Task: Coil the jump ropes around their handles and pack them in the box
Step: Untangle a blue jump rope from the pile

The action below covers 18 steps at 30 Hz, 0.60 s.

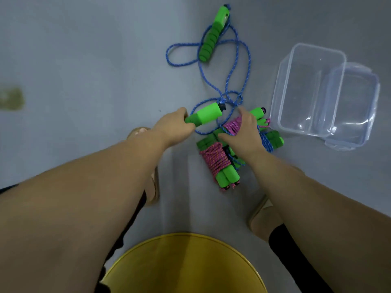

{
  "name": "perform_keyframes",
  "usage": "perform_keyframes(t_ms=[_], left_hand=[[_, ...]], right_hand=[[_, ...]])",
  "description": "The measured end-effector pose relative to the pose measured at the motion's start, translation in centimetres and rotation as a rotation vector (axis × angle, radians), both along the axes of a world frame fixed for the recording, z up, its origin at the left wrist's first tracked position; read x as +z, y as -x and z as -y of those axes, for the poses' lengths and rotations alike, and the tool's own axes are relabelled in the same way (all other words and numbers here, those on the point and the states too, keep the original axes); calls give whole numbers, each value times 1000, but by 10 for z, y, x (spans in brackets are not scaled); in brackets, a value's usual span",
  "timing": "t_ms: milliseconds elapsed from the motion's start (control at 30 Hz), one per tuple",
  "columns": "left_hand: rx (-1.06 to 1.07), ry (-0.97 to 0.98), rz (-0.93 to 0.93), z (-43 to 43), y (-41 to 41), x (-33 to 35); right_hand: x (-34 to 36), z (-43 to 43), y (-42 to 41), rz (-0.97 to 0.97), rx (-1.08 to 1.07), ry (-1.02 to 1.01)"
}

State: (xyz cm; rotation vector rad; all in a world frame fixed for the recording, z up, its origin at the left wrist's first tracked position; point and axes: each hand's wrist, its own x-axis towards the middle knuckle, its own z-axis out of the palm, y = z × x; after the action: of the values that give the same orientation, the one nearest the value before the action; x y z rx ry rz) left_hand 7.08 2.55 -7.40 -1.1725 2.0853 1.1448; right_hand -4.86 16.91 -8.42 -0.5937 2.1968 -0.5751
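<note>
My left hand (pixel 174 127) grips one green foam handle (pixel 206 116) of a loose blue jump rope (pixel 237 66). The blue rope loops across the grey floor to its other green handle (pixel 212 37) farther away. My right hand (pixel 243 134) rests on a pile of coiled ropes, fingers spread over a pink-wrapped bundle (pixel 232 124). Another pink-coiled bundle (pixel 218 163) with green handles lies nearer to me. A blue-coiled bundle (pixel 267 142) sits at the pile's right side. A clear plastic box (pixel 306 89) stands to the right, with nothing inside.
The box's clear lid (pixel 351 106) leans against the right side of the box. A yellow round stool (pixel 184 265) is below me, between my legs. My feet in sandals (pixel 152 187) stand on the grey floor close to the pile.
</note>
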Motion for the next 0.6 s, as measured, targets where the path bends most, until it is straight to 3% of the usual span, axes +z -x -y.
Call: perform_keyframes(t_ms=[100, 233, 333, 467, 533, 600], left_hand=[[52, -271, -145, 20, 8, 79], [85, -389, -274, 20, -4, 190], [229, -390, -363, 5, -30, 244], [599, -437, -469, -23, -68, 284], [763, -466, -493, -40, -76, 293], [886, -512, -542, -60, -81, 302]], right_hand=[[47, 23, 9, -113, 128, 237], [134, 41, 16, 27, 198, 411], [180, 19, 7, 97, 330, 224], [203, -31, 4, -138, 417, -101], [215, -46, 2, -140, 305, -97], [242, -53, -11, -118, 182, 61]])
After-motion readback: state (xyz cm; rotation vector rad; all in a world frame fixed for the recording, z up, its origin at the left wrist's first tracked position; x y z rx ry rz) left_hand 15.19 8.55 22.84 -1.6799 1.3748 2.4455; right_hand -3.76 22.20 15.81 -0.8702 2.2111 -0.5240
